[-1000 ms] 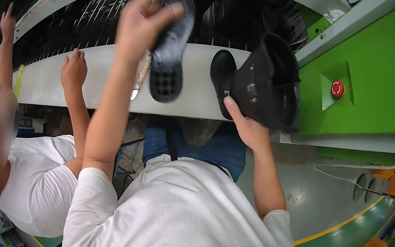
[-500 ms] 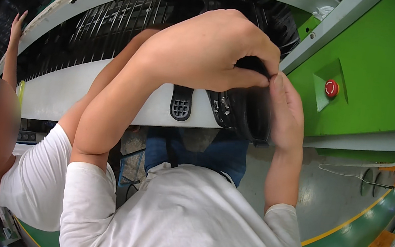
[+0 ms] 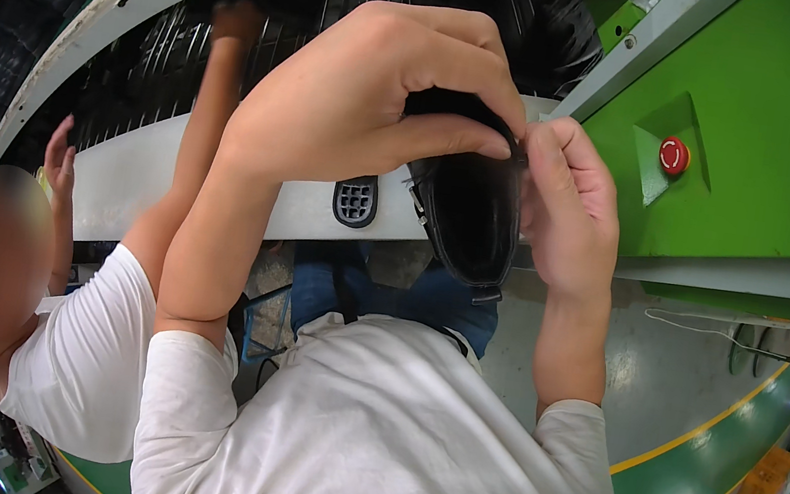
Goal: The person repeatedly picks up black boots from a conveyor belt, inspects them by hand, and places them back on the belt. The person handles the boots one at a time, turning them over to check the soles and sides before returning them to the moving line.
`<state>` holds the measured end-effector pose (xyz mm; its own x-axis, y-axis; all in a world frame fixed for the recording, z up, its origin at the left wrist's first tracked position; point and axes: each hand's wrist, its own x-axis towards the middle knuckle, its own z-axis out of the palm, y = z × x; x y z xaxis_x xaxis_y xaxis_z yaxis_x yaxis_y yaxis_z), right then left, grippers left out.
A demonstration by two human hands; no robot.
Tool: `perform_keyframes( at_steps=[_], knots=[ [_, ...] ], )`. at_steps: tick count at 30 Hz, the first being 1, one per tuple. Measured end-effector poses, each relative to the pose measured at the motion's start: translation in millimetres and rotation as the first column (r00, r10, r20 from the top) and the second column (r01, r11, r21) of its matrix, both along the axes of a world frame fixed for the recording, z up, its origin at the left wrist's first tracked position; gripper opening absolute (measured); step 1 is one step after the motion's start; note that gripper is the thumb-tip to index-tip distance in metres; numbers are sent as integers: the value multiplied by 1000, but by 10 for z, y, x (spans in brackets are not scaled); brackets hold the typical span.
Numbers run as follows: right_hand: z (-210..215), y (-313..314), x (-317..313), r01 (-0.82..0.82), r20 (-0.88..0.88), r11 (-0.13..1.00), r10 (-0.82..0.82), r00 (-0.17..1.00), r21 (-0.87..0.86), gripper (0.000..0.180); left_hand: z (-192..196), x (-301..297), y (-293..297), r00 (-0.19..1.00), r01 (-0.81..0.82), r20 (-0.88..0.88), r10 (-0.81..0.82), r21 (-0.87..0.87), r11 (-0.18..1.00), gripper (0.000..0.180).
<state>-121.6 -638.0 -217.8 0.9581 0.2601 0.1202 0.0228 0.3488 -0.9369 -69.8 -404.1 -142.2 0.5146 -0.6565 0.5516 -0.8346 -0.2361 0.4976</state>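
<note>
black shoe [image 3: 468, 219] sits between left hand [image 3: 366, 91] and right hand [image 3: 567, 211], both grasping it.

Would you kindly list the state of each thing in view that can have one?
Black shoe: held up in both hands, opening facing the camera.
Left hand: closed over the shoe's top edge.
Right hand: gripping the shoe's right side.
Black sole piece: lying on the white ledge, treaded face up.
Red button: on the green panel, untouched.
Co-worker's hand: reaching onto the dark conveyor.
</note>
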Motion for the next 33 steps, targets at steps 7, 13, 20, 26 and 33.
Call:
perform_keyframes(
  at_steps=[7, 13, 20, 26, 33],
  knots=[
    [-607, 58, 123, 12, -245, 997, 8, 970, 81, 24, -88, -38, 23, 1000, 3, -3, -3, -77, 997, 19],
    [-1319, -12, 44, 16, -205, 991, -43, 978, -129, 31, -158, -143, 26, 1000, -11, -9, 10, -184, 983, 17],
    [-1515, -114, -134, -17, 61, 893, 49, 997, -450, 42, -304, -737, -340, 982, 165, 123, -145, -175, 971, 17],
    [-1264, 8, -348, 190, 307, 778, 4, 952, -599, 45, -532, -891, -675, 917, 389, 91, -389, -424, 818, 29],
    [-1481, 177, 210, -27, -438, 998, 49, 898, 57, 45, -1955, 357, 436, 614, -782, -155, 774, 18, 624, 58]
  ],
)
